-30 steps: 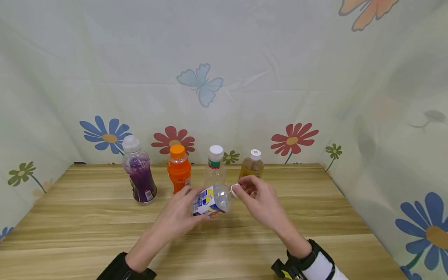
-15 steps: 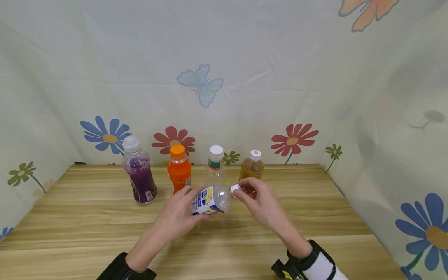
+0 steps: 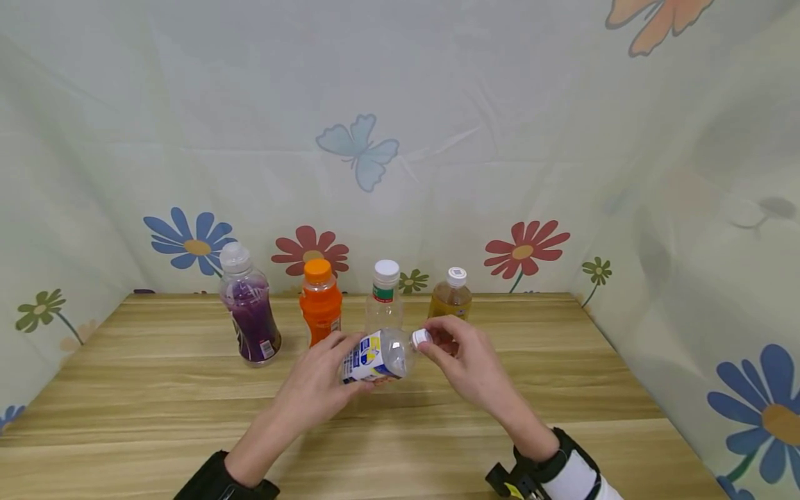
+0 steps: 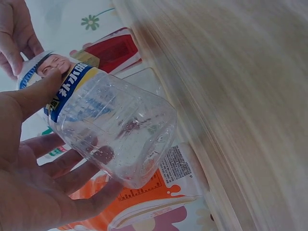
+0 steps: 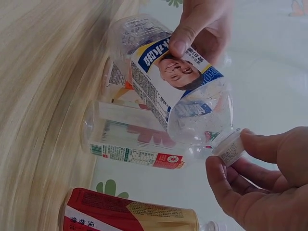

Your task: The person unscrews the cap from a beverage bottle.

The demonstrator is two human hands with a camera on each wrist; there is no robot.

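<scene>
A clear plastic bottle (image 3: pixel 395 354) with a blue, white and yellow label lies tilted in the air above the table, its neck toward the right. My left hand (image 3: pixel 321 380) grips it round the label, thumb on the near side, as the left wrist view also shows. No liquid fills the bottle (image 4: pixel 120 125); only small drops cling to its wall. My right hand (image 3: pixel 465 361) pinches the white cap (image 3: pixel 421 338) at the neck between thumb and forefinger. In the right wrist view the cap (image 5: pixel 229 149) sits at the mouth of the bottle; how tightly cannot be told.
Behind the hands stand a purple-filled bottle (image 3: pixel 251 316), an orange bottle (image 3: pixel 320 305), a clear bottle with a white cap (image 3: pixel 385 298) and a yellow-brown drink bottle (image 3: pixel 451 298). They line the back of the wooden table (image 3: pixel 156 403), before a flowered cloth (image 3: pixel 437 194).
The right fingers and the white cap have turned slightly about the bottle's neck. My left hand and the bottle stay nearly in place.
</scene>
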